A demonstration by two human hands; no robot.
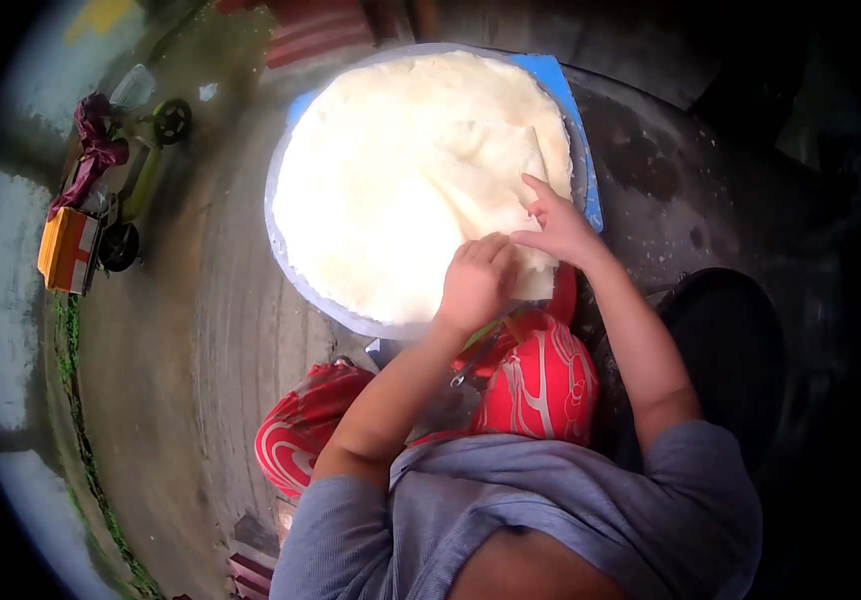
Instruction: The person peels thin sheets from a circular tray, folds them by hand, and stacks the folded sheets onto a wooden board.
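The round sheet [371, 170] lies on a board [371, 328] ahead of the person, mostly left of both hands, with no long axis. Folds [459, 208] run toward its near-right edge, where the right hand [557, 228] touches, fingers spread; the left hand [481, 282], nearer its middle, is curled, its grip hidden.

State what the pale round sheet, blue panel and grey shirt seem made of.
Pale round sheet: perhaps dough, soft and wrinkled with an uneven edge; glare obscures finish.
Blue panel: probably smooth plastic, judging by its flat colour.
Grey shirt: matte ribbed fabric, soft creases.
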